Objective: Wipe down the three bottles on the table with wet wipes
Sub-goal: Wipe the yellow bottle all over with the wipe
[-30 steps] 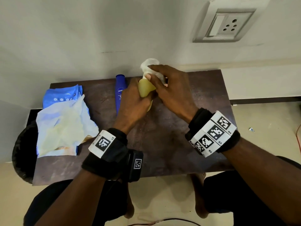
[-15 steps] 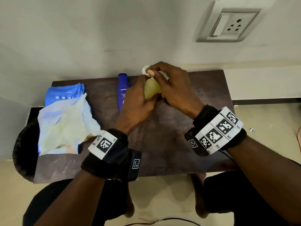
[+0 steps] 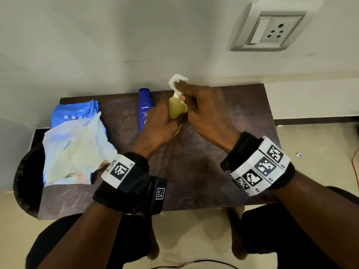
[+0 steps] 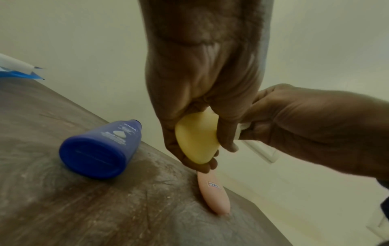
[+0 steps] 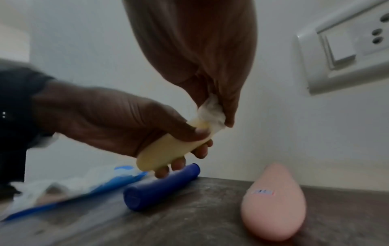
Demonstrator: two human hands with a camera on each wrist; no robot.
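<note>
Left hand (image 3: 159,125) grips yellow bottle (image 4: 195,138) mid-body, right hand (image 3: 204,111) pinches wipe (image 5: 211,113) at its top; prob light, stiff, slick when wet.

Three bottles — yellow bottle (image 3: 175,110), blue bottle (image 3: 144,110), pink bottle (image 5: 273,201); one wipe (image 3: 177,82); wipe packs (image 3: 74,140) — seemingly two.

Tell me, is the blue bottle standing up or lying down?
Lying down. The blue bottle rests on its side on the table, its flat cap end facing the wrist cameras.
</note>
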